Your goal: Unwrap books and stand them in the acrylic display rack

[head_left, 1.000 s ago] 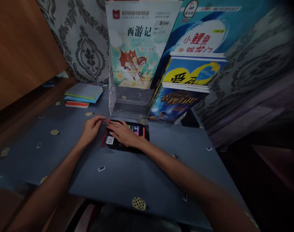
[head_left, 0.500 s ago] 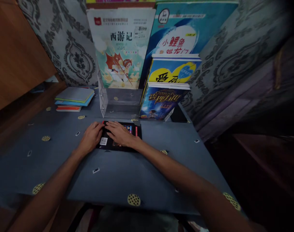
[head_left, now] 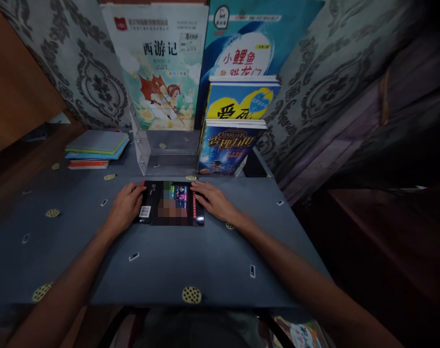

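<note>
A black book (head_left: 154, 198) with a white barcode label and a colourful picture panel lies flat on the blue patterned tablecloth (head_left: 162, 261). Along its left edge rests my left hand (head_left: 125, 205), fingers close together and lying on the cover's border. My right hand (head_left: 214, 203) lies over the upper right edge, its fingers stretched out and slightly apart. Neither hand lifts the book. Part of the cover is pixelated.
Behind the book, a clear acrylic stand (head_left: 158, 164) holds a white-green book (head_left: 162, 92), a teal book (head_left: 248, 43) and a dark blue book (head_left: 225, 150). Thin books (head_left: 96, 142) are stacked at the left. A dark flat object (head_left: 255, 166) lies at the right.
My right hand has slid rightwards across the cover to its right edge, uncovering the picture panel. My left hand stays at the left edge. The view has shifted somewhat to the right.
</note>
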